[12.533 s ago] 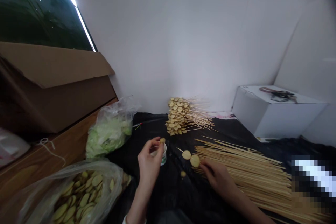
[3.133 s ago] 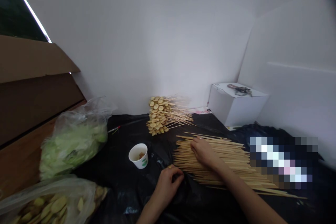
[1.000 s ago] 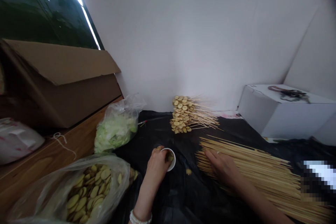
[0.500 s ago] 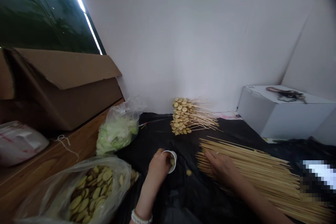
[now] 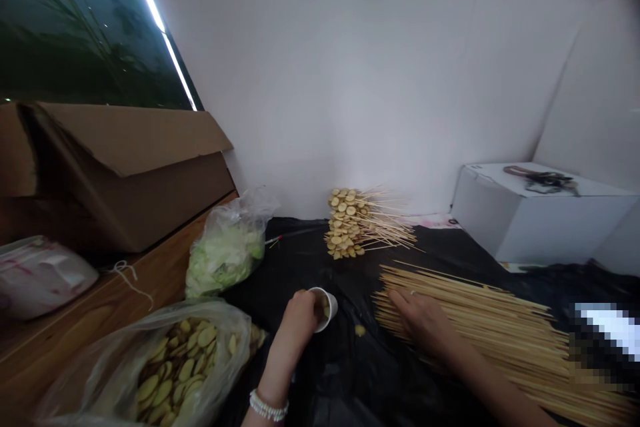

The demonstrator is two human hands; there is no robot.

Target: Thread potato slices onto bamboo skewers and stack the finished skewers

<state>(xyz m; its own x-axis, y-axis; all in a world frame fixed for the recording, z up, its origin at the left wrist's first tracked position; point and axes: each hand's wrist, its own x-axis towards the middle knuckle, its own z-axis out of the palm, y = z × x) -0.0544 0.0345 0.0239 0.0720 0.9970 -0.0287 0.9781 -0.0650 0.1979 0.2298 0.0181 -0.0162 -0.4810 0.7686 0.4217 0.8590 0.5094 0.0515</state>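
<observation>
Left hand (image 5: 300, 320) has moved to the white paper cup (image 5: 327, 310), clasping it on the black plastic sheet (image 5: 380, 373); right hand (image 5: 423, 321) lies open on the bamboo skewers (image 5: 475, 327). Risk: excess tilt could spill the cup; dragging that hand could scatter skewers.

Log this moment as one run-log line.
left hand: at white paper cup | right hand: on bamboo skewers | nearby: loose pale slice on black plastic sheet | rest: bundle of skewered slices, bag of slices

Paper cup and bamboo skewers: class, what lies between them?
The head view shows one round yellow slice lying on the black plastic sheet.
</observation>
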